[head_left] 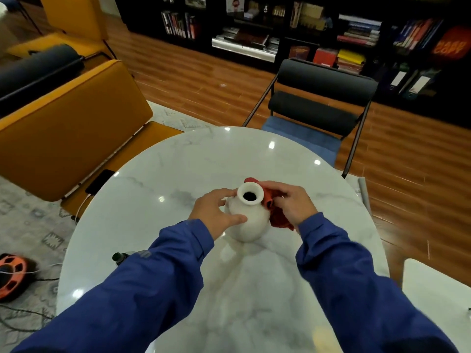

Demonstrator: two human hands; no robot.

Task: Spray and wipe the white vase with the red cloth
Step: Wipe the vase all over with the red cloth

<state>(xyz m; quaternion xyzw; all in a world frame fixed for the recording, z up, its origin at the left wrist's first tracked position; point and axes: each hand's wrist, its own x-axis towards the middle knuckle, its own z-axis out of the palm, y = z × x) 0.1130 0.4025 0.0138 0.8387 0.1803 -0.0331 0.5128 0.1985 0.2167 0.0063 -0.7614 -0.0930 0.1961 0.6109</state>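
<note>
The white vase (248,220) stands upright in the middle of the round marble table (178,174), its dark mouth facing up. My left hand (216,212) holds its left side, thumb across the belly and fingers around the back by the neck. My right hand (290,202) grips the bunched red cloth (274,212) and presses it against the right side of the vase at neck and shoulder. A dark spray nozzle (119,258) pokes out from behind my left sleeve near the table's left edge; the rest of the bottle is hidden.
A black chair with a blue seat (318,110) stands beyond the table. Mustard armchairs (68,128) sit at the left, with a phone (99,181) on one seat. An orange cable reel (11,276) lies on the rug. A white surface (438,301) is at the right.
</note>
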